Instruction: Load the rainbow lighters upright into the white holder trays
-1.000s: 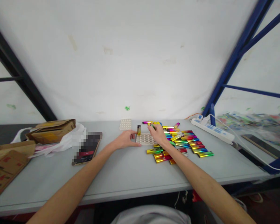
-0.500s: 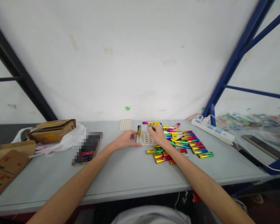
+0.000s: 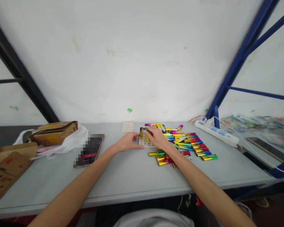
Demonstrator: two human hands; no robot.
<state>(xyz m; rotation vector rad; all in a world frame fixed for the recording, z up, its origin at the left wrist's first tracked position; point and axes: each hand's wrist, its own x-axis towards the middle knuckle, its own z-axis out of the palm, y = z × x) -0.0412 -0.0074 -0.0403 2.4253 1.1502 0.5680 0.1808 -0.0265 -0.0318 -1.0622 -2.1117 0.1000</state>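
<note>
A white tray with rows of holes lies on the grey table between my hands. One gold lighter-like piece stands upright at its back left corner. My left hand rests at the tray's left side, thumb and fingers apart around that corner, holding nothing visible. My right hand is over the tray, its fingers closed on a green-gold lighter, which is upright, slightly tilted, beside the first. Many shiny multicoloured lighters lie in a loose pile right of the tray.
A second holed tray lies near the wall. On the left are a phone, a white bag and cardboard boxes. A power strip and another phone are at the right.
My right hand has moved left from the tray's back right, carrying the green-gold lighter to a spot beside the standing one. My left hand has stayed in place.
</note>
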